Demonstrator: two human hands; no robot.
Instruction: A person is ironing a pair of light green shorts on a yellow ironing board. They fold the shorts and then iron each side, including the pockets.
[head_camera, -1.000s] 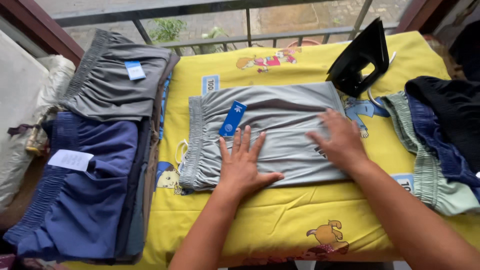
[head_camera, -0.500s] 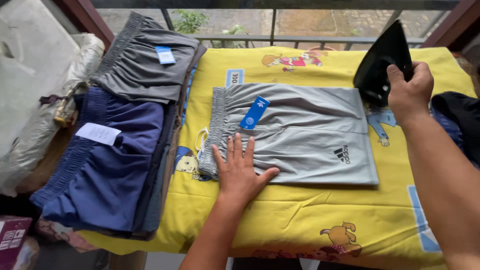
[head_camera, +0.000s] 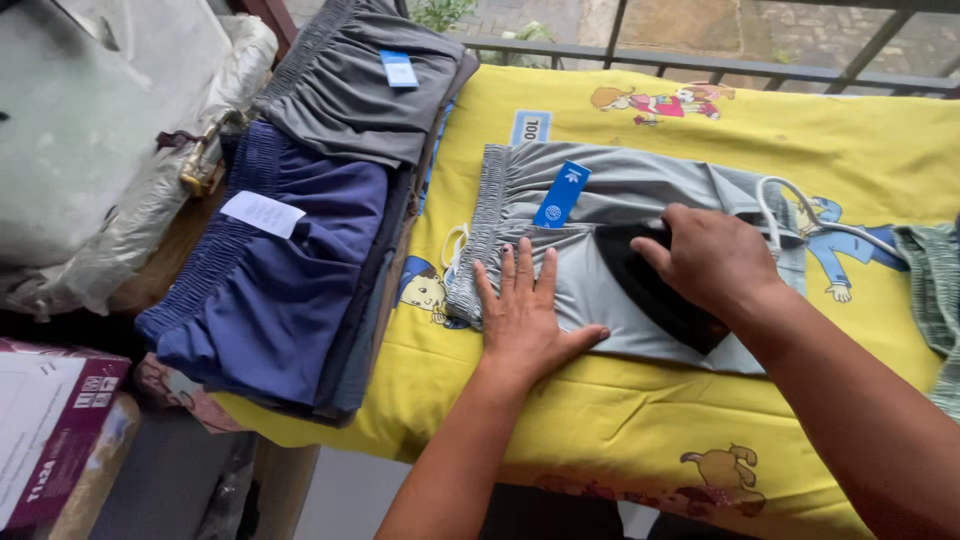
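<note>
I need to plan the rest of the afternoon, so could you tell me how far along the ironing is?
Done: a folded stack of shorts lies at the left. In hand: the right hand presses the black iron onto the grey shorts, while the left hand lies flat on them near the waistband. Left: at least one green garment waits at the right edge.
</note>
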